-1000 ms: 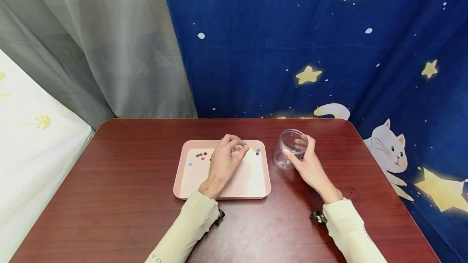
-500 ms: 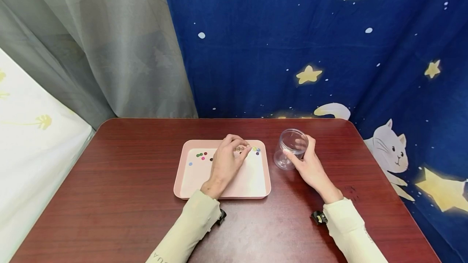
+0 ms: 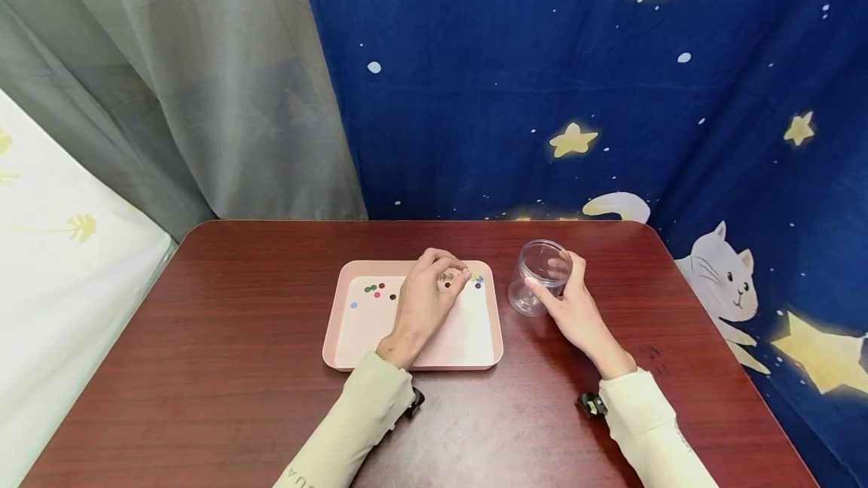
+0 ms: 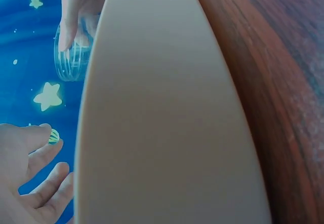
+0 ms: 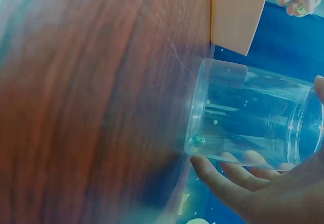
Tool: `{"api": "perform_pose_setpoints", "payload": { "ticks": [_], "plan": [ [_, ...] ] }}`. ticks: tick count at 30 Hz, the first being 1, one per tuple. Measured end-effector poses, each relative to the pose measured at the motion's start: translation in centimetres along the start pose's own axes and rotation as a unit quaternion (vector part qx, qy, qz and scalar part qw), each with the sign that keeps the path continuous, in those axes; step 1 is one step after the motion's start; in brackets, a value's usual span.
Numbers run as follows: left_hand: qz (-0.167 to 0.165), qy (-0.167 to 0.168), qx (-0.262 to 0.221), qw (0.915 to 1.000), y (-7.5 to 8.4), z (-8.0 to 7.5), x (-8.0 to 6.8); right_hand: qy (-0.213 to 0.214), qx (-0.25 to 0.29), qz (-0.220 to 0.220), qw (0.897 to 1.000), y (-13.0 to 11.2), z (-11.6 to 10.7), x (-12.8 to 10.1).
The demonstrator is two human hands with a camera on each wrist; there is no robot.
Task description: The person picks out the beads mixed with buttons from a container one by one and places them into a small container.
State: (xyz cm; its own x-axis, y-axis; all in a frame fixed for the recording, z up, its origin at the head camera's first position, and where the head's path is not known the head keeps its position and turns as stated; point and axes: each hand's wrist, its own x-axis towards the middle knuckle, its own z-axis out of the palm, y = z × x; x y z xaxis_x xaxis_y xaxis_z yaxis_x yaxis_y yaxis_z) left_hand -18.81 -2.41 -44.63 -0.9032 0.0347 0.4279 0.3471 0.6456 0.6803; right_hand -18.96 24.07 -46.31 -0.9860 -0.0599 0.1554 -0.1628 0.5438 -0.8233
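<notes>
1. Nearest me, my cream sleeves (image 3: 342, 428) above the table (image 3: 224, 382);
2. my right hand (image 3: 573, 311) grips the clear jar (image 5: 248, 115), a green piece (image 5: 198, 140) inside; my left hand (image 3: 423, 303), over the pink tray (image 3: 468, 333), pinches a yellowish piece (image 4: 54, 136);
3. coloured pieces (image 3: 368, 289) lie farther in the tray;
4. beyond, a starry curtain (image 3: 468, 134).

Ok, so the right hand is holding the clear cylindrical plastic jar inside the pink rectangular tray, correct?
Not inside: the clear plastic jar is outside the pink tray, to its right, as the head view shows. The right hand does hold it.
</notes>
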Motion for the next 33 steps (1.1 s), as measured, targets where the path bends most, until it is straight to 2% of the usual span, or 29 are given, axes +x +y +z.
{"api": "perform_pose_setpoints", "payload": {
  "ticks": [6,21,33],
  "plan": [
    [0.005,0.009,0.001,0.9999,0.3,0.4,0.1,0.0,0.001,-0.001,1.0,0.0,-0.1,-0.1],
    [0.008,-0.013,-0.008,0.9999,1.5,0.9,0.5,0.001,-0.003,-0.004,1.0,0.1,0.0,0.0],
    [0.034,-0.009,-0.023,0.9991,2.2,1.4,0.8,0.004,0.0,-0.003,1.0,0.1,0.1,0.0]
  ]
}}
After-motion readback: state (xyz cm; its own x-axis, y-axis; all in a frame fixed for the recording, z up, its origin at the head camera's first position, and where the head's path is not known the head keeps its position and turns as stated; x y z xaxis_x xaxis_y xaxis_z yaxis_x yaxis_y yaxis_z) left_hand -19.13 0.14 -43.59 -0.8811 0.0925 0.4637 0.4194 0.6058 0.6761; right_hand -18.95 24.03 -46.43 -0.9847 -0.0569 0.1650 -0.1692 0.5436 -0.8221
